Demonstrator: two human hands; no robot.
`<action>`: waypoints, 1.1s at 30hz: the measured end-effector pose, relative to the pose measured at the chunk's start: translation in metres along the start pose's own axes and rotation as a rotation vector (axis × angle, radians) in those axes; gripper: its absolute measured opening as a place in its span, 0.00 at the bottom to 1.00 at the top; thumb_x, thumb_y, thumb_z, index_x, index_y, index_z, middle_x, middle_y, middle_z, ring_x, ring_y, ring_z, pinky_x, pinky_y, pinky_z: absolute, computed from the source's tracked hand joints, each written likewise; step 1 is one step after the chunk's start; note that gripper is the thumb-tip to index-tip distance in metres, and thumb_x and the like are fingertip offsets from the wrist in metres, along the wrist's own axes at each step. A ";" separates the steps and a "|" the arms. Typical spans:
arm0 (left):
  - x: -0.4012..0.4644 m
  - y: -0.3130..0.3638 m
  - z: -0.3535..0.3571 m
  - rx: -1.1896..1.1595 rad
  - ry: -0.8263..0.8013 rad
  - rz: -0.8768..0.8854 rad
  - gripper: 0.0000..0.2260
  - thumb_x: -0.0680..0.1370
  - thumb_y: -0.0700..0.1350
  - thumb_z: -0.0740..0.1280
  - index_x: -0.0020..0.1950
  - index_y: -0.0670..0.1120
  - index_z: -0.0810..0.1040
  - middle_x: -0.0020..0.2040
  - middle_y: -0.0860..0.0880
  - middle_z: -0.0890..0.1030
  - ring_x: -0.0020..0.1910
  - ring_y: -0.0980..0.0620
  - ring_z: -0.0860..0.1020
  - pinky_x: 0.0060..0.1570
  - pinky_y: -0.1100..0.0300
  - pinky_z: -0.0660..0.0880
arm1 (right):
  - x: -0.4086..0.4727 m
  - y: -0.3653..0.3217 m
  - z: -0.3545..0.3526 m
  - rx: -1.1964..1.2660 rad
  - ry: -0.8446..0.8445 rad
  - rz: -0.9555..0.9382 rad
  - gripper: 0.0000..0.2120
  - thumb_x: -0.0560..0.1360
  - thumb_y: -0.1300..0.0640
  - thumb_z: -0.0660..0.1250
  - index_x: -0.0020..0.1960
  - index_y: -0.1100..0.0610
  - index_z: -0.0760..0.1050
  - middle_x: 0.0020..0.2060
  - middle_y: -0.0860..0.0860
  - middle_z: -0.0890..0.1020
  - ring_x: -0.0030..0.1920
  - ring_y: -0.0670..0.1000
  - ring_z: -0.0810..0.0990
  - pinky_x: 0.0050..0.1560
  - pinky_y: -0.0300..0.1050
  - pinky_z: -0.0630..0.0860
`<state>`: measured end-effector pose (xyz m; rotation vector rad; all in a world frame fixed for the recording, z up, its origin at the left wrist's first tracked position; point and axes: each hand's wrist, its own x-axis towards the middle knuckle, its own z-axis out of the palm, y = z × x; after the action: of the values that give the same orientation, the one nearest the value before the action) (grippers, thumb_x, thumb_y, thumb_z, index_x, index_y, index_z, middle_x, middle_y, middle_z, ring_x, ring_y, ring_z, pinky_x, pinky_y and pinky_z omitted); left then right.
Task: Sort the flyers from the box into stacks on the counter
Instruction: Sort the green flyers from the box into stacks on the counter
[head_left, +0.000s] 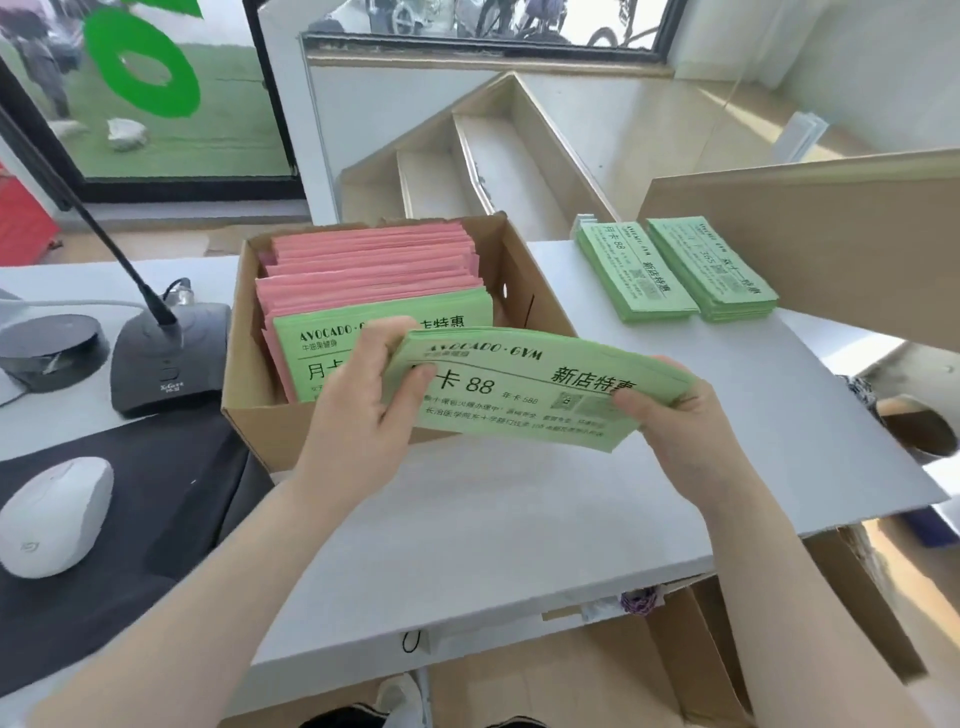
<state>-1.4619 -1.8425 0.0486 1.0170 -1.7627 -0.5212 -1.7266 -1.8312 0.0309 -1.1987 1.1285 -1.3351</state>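
Note:
A brown cardboard box (540, 306) stands on the white counter (519, 519). Inside it lie several pink flyers (374, 260) and green flyers (332, 338) at the front. I hold a bundle of green flyers (519, 389) just in front of the box, above the counter. My left hand (358, 410) grips the bundle's left end, thumb on top. My right hand (670, 410) pinches its right end. Two stacks of green flyers lie on the counter at the back right: the left stack (631, 270) and the right stack (711, 265).
A black microphone base (166, 358) with a gooseneck stands left of the box. A white mouse (52, 514) lies on a black mat (156, 493). A large cardboard flap (831, 234) overhangs the counter's right side. An open carton (727, 649) sits below the counter edge.

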 end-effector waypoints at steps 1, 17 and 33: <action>0.011 0.002 0.001 0.024 -0.036 0.060 0.09 0.77 0.47 0.61 0.56 0.52 0.65 0.45 0.47 0.79 0.43 0.52 0.76 0.45 0.63 0.71 | 0.002 -0.006 -0.003 -0.027 0.017 -0.017 0.13 0.59 0.50 0.79 0.41 0.48 0.82 0.40 0.48 0.85 0.44 0.51 0.81 0.48 0.46 0.77; 0.155 0.034 0.104 -0.035 -0.217 -0.046 0.12 0.75 0.38 0.64 0.56 0.50 0.74 0.47 0.55 0.80 0.45 0.52 0.80 0.43 0.59 0.77 | 0.067 -0.041 -0.078 -0.618 0.043 -0.069 0.10 0.76 0.61 0.63 0.44 0.46 0.74 0.41 0.40 0.83 0.42 0.42 0.81 0.42 0.36 0.78; 0.224 -0.016 0.288 -0.478 0.107 -0.883 0.18 0.77 0.32 0.56 0.59 0.51 0.71 0.49 0.49 0.82 0.46 0.52 0.81 0.43 0.57 0.79 | 0.213 0.018 -0.163 -0.127 0.133 0.223 0.11 0.77 0.64 0.63 0.49 0.48 0.74 0.48 0.48 0.83 0.46 0.49 0.83 0.46 0.47 0.80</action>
<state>-1.7505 -2.0660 0.0394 1.3983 -0.9399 -1.3284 -1.8947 -2.0406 0.0183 -1.0497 1.4171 -1.2003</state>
